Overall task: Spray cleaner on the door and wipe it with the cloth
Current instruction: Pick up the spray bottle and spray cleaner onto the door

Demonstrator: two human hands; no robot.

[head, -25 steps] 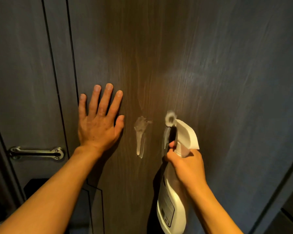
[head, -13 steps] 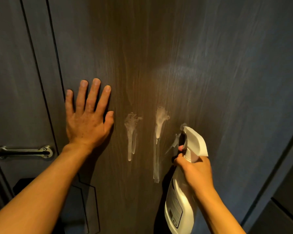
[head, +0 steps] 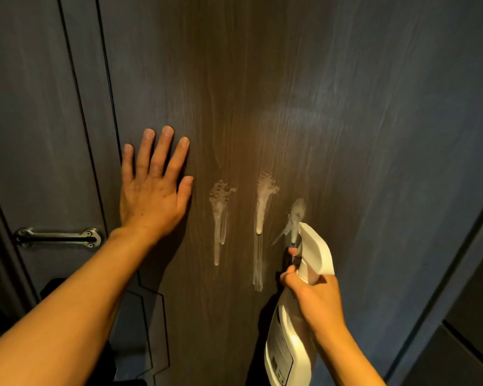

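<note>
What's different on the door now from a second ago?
Two more foam splats appeared: one beside the first, a fresh one at the nozzle. The right hand shifted the spray bottle rightward. The left hand stays flat on the door.

Dark door (head: pixel 346 135) bears 3 dripping foam patches (head: pixel 262 201) beside white spray bottle (head: pixel 293 330).

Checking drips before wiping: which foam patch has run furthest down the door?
The middle foam patch: its thin streaks trail lower than the left patch and the fresh right patch.
</note>
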